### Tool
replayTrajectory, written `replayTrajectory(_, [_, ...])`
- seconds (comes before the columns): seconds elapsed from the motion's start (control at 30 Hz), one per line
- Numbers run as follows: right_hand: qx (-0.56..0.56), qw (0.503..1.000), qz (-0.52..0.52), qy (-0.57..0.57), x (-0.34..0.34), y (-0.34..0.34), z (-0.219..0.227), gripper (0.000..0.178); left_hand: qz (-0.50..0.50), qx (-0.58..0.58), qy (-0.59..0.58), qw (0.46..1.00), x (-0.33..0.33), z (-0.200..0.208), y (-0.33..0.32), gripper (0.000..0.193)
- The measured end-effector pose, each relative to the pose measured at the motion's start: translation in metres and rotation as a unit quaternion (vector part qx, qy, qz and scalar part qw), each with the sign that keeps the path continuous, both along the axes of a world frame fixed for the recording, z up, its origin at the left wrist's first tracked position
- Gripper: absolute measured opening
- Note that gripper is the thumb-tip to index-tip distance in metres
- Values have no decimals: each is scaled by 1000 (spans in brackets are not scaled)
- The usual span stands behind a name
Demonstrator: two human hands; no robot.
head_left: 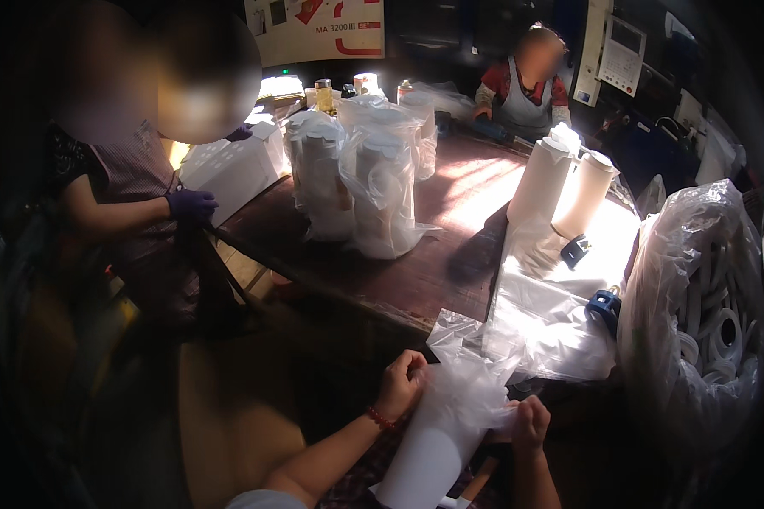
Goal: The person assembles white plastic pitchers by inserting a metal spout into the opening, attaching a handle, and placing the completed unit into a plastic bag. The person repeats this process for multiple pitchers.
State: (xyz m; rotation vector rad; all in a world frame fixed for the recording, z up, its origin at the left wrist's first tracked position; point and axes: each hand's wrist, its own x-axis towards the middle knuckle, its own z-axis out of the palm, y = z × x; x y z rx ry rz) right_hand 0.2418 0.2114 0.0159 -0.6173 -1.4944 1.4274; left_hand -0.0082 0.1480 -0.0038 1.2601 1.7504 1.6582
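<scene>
A tall white cylindrical jug (424, 454) stands tilted in front of me, low in the picture, its top covered by a crumpled clear plastic bag (467, 394). My left hand (401, 382), with a red bead bracelet at the wrist, pinches the bag's edge at the jug's upper left. On the other side, my right hand (528, 422) is closed on the bag near the jug's upper right. Loose film reaches up from the jug toward the table edge. The bag hides the jug's rim.
Several bagged white jugs (382, 195) stand on the dark table (450, 204). Two unwrapped jugs (539, 182) stand at right, near blue clamps (604, 305) and plastic bags (552, 339). A big clear sack (696, 280) holds white parts. Co-workers are left, one with a purple glove (193, 205), and far right.
</scene>
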Motion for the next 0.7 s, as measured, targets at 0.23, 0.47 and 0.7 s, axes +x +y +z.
replayTrajectory(0.23, [-123, 991, -10, -46, 15, -34, -26, 38, -122, -216, 78, 966, 2, -22, -95, 16])
replayTrajectory(0.47, [-21, 924, 163, -345, 97, -141, -4, 38, -253, -171, 160, 939, 15, 38, -231, 8])
replayTrajectory(0.7, [480, 719, -90, -494, 28, -119, 27, 41, -291, -138, 185, 929, 33, 18, -251, 8])
